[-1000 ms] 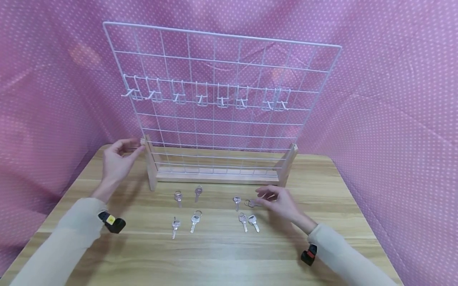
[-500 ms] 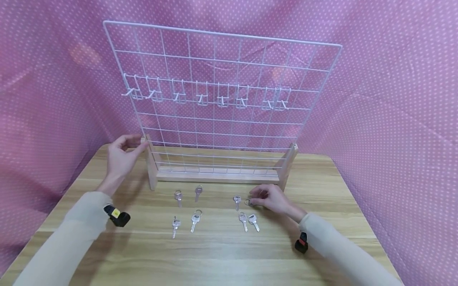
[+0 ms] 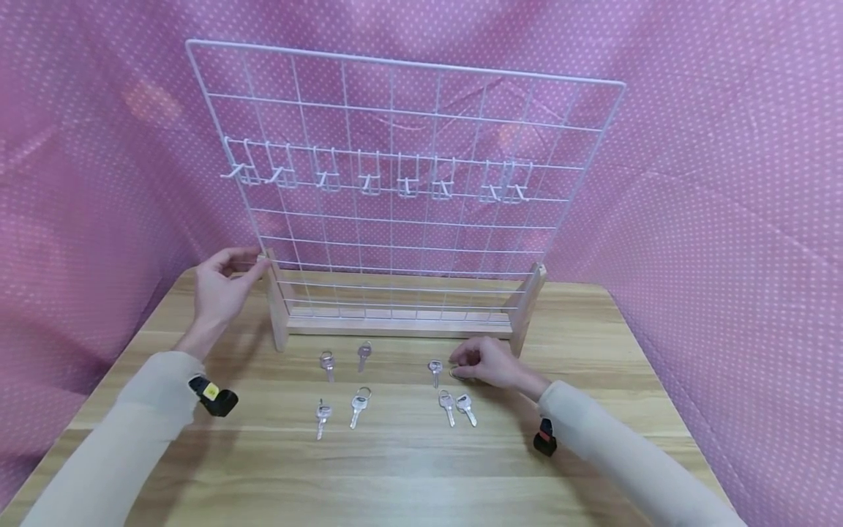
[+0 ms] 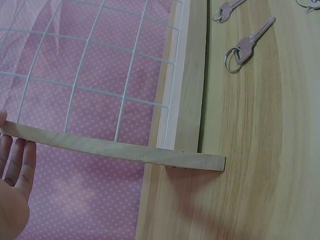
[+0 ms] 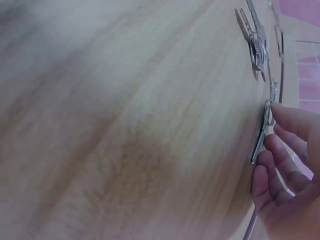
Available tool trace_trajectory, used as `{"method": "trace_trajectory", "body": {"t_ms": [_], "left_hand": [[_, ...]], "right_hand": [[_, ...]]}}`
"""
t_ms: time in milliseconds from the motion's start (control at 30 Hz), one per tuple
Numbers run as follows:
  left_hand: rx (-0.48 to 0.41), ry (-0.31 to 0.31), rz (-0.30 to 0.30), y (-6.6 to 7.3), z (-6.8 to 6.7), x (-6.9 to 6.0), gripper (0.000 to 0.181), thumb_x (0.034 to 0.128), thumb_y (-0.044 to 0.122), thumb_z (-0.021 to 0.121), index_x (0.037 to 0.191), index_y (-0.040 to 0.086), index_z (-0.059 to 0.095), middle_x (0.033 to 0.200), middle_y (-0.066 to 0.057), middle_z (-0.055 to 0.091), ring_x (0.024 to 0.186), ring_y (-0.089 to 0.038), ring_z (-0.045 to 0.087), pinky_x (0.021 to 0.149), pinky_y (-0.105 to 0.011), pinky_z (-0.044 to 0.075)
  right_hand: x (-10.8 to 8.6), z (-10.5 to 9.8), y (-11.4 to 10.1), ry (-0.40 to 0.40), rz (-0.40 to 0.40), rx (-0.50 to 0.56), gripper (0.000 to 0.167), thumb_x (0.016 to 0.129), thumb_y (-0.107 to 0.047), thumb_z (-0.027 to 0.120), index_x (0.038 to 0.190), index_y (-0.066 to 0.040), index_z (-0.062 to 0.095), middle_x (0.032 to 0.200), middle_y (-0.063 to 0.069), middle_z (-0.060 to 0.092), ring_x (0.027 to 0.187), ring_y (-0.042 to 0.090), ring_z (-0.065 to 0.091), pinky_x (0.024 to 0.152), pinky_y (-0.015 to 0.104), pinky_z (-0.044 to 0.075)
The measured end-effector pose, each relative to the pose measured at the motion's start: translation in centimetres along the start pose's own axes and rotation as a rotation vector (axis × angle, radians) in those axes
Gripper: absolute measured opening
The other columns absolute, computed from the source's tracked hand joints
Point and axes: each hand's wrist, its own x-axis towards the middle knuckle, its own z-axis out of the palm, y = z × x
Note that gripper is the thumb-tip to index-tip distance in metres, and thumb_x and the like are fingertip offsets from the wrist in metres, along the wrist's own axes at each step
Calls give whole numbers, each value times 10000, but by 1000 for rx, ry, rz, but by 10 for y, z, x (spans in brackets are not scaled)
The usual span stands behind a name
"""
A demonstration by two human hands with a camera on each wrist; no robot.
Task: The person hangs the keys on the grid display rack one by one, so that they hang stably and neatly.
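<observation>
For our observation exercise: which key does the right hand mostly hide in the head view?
The rightmost key of the back row; the right hand hides most of it, the other seven keys lie uncovered.

The cloth (image 3: 724, 219) is pink with white dots, the grid (image 3: 391, 219) and its hooks (image 3: 370, 183) white, the stand (image 3: 399, 331) pale tan. The keys (image 3: 358, 402) are silver, the table (image 3: 395, 476) tan with darker streaks, the sleeves (image 3: 626, 450) cream.

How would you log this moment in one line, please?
left hand: grips wooden rack support | right hand: touches key | seven other keys: on tabletop | white hooks: no keys hung
</observation>
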Motion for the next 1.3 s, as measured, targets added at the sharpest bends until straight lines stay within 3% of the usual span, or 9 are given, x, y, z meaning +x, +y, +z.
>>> {"method": "trace_trajectory", "body": {"t_ms": [267,500,867,1300], "left_hand": [[18,-5,-10,1,-1,-1,344,932,80,798,1218,-81,698,854,300,670,799,83,631,725,-22,546],[44,-31,-19,1,-3,-1,342,956,80,765,1250,-73,684,889,325,651,836,97,614,745,-9,532],[67,-29,-10,3,-3,-2,375,956,94,771,1258,-103,667,877,326,641,824,92,603,730,-9,535],[100,-14,29,3,-3,-4,346,951,176,800,1208,-39,714,861,340,647,823,90,612,735,-12,537]], "right_hand": [[3,1,-2,-41,-4,-29,75,900,-169,835,965,-153,802,911,-24,743,783,30,606,714,170,523],[3,-1,-2,-65,3,-1,49,906,-139,826,929,-126,785,871,-7,749,726,36,592,668,168,506],[-6,-19,-7,6,38,45,54,901,-184,840,925,-153,802,865,-20,781,715,78,575,632,171,468],[-24,-57,-23,91,-22,166,91,900,-97,815,953,-31,782,913,128,783,699,63,596,627,170,504]]}}
